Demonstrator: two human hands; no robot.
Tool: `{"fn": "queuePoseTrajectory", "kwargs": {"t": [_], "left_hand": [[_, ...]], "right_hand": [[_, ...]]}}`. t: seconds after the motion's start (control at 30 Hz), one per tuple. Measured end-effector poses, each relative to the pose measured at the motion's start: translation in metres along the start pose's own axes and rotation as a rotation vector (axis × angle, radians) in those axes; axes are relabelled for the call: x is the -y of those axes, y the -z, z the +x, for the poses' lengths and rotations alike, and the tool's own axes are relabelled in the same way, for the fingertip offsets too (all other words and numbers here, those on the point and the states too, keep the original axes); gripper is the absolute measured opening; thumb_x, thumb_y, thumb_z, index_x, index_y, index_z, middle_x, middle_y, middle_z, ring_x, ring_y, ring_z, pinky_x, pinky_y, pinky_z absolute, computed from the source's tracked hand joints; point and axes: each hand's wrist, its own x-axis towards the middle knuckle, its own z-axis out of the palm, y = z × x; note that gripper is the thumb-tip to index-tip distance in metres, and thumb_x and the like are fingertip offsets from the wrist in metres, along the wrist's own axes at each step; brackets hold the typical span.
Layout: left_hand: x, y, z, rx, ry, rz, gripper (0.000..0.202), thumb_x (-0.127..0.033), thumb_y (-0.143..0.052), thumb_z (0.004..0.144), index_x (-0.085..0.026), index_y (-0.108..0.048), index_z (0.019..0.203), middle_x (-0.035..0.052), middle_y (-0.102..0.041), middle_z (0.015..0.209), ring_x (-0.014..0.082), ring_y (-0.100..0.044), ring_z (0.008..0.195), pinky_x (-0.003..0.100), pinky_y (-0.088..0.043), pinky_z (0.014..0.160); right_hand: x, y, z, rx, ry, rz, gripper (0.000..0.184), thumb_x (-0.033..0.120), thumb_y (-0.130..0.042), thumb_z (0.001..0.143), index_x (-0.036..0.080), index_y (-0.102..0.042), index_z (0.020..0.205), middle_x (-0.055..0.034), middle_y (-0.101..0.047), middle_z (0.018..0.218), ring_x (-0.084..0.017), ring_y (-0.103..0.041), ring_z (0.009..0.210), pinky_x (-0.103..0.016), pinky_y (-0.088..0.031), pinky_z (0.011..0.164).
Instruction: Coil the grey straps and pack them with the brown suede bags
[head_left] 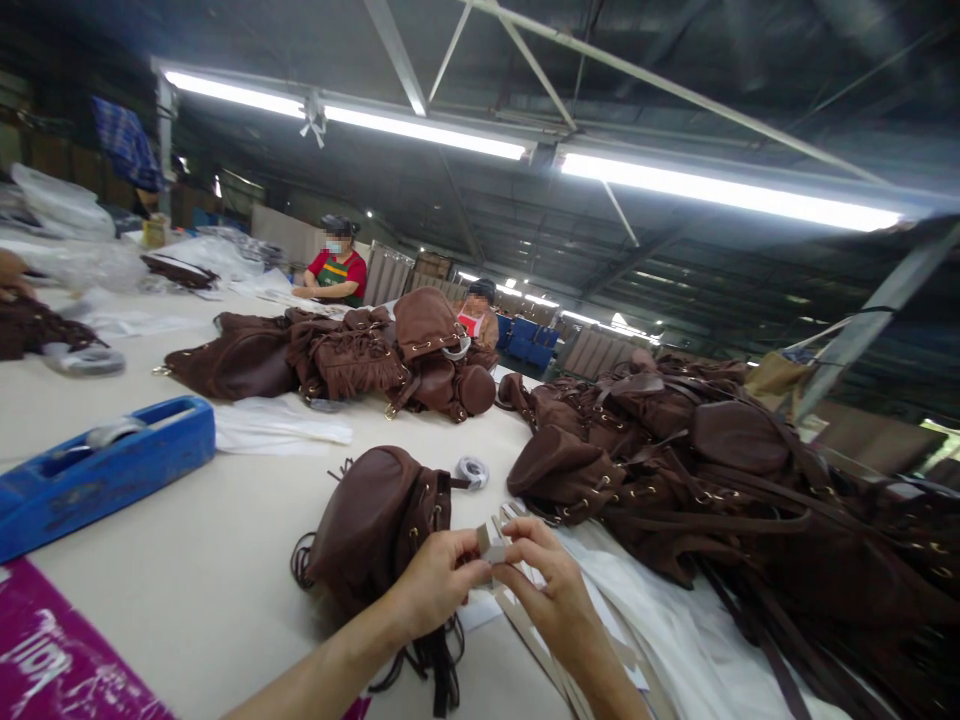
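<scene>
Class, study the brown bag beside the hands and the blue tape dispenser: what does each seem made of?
The brown bag looks like soft leather or imitation leather, matte, with slack folds; the picture cannot settle which. The blue tape dispenser looks like moulded plastic, semi-gloss and scuffed, with rounded edges.

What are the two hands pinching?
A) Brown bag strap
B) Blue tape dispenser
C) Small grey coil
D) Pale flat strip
D. The left hand and right hand meet on a pale flat strip held between them, while the blue plastic tape dispenser lies well off to the left.
</scene>
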Motion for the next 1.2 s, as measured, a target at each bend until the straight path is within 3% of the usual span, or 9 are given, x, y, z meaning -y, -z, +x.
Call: {"fn": "queuePoseTrajectory", "kwargs": {"t": [0.17, 0.33, 0.43, 0.57, 0.67, 0.8, 0.93, 1.03, 1.2], "left_hand": [[-0.010, 0.003, -0.005, 0.024, -0.094, 0.154, 0.017, -0.023, -0.050, 0.082, -0.013, -0.062, 0.074, -0.0033, -0.045, 0.063, 0.0102, -0.041, 0.061, 0.020, -0.032, 0.058], [-0.007, 0.003, -0.006, 0.010, -0.136, 0.235, 0.017, -0.022, -0.049, 0.083, -0.014, -0.062, 0.074, -0.0024, -0.052, 0.069, 0.0121, -0.046, 0.068, 0.021, -0.034, 0.064], [-0.006, 0.003, -0.007, -0.007, -0.131, 0.302, 0.020, -0.023, -0.048, 0.082, -0.014, -0.056, 0.067, -0.0036, -0.048, 0.065, 0.0110, -0.043, 0.064, 0.021, -0.031, 0.059], [-0.007, 0.003, -0.008, -0.011, -0.099, 0.343, 0.019, -0.024, -0.050, 0.078, -0.015, -0.050, 0.061, -0.0048, -0.044, 0.061, 0.0102, -0.038, 0.061, 0.021, -0.028, 0.057], [-0.009, 0.003, -0.008, -0.009, -0.055, 0.335, 0.014, -0.021, -0.048, 0.075, -0.015, -0.052, 0.063, -0.0041, -0.045, 0.062, 0.0113, -0.040, 0.063, 0.021, -0.028, 0.057], [-0.006, 0.003, -0.006, 0.019, -0.038, 0.255, 0.013, -0.021, -0.046, 0.073, -0.015, -0.056, 0.066, -0.0034, -0.044, 0.063, 0.0123, -0.040, 0.064, 0.022, -0.029, 0.058], [0.002, 0.003, -0.002, 0.110, 0.015, 0.090, 0.012, -0.022, -0.045, 0.070, -0.015, -0.052, 0.063, -0.0039, -0.038, 0.060, 0.0111, -0.033, 0.059, 0.023, -0.025, 0.055], [0.006, 0.001, 0.000, 0.142, 0.064, 0.018, 0.012, -0.026, -0.047, 0.066, -0.016, -0.048, 0.059, -0.0045, -0.035, 0.057, 0.0104, -0.029, 0.057, 0.024, -0.022, 0.053], [0.009, 0.001, 0.002, 0.120, 0.194, -0.071, 0.014, -0.031, -0.051, 0.064, -0.017, -0.048, 0.060, -0.0063, -0.033, 0.050, 0.0097, -0.027, 0.051, 0.024, -0.017, 0.049]], "right_hand": [[-0.006, -0.006, 0.005, 0.037, -0.131, 0.148, 0.015, 0.017, -0.061, 0.079, 0.021, -0.054, 0.066, -0.0015, -0.062, 0.087, -0.019, -0.056, 0.085, -0.029, -0.042, 0.079], [-0.010, -0.012, 0.007, 0.029, -0.282, 0.309, 0.010, 0.019, -0.063, 0.075, 0.020, -0.056, 0.069, 0.0025, -0.056, 0.067, -0.016, -0.051, 0.068, -0.027, -0.041, 0.066], [-0.010, -0.015, 0.008, -0.007, -0.342, 0.421, 0.014, 0.018, -0.069, 0.068, 0.020, -0.056, 0.074, 0.0036, -0.056, 0.067, -0.014, -0.051, 0.065, -0.025, -0.041, 0.061], [-0.009, -0.015, 0.011, -0.003, -0.458, 0.638, 0.035, 0.026, -0.078, 0.061, 0.020, -0.057, 0.089, 0.0053, -0.057, 0.061, -0.012, -0.052, 0.056, -0.024, -0.040, 0.053], [-0.006, -0.013, 0.010, 0.059, -0.487, 0.650, 0.031, 0.034, -0.077, 0.063, 0.018, -0.062, 0.085, 0.0024, -0.061, 0.063, -0.014, -0.054, 0.058, -0.026, -0.042, 0.056], [0.002, -0.012, 0.007, 0.053, -0.346, 0.304, 0.014, 0.032, -0.063, 0.078, 0.019, -0.063, 0.072, -0.0004, -0.062, 0.067, -0.017, -0.055, 0.066, -0.028, -0.041, 0.064], [0.004, -0.018, 0.001, -0.083, -0.074, -0.086, 0.020, 0.025, -0.054, 0.086, 0.021, -0.060, 0.068, -0.0009, -0.058, 0.069, -0.018, -0.052, 0.070, -0.029, -0.038, 0.066], [0.000, -0.019, -0.005, -0.100, 0.039, -0.158, 0.020, 0.021, -0.051, 0.089, 0.022, -0.059, 0.070, -0.0013, -0.058, 0.071, -0.019, -0.052, 0.072, -0.030, -0.038, 0.068], [-0.004, -0.011, -0.011, 0.020, 0.109, -0.088, 0.017, 0.015, -0.049, 0.090, 0.023, -0.063, 0.083, -0.0024, -0.061, 0.083, -0.018, -0.056, 0.080, -0.028, -0.043, 0.070]]}}
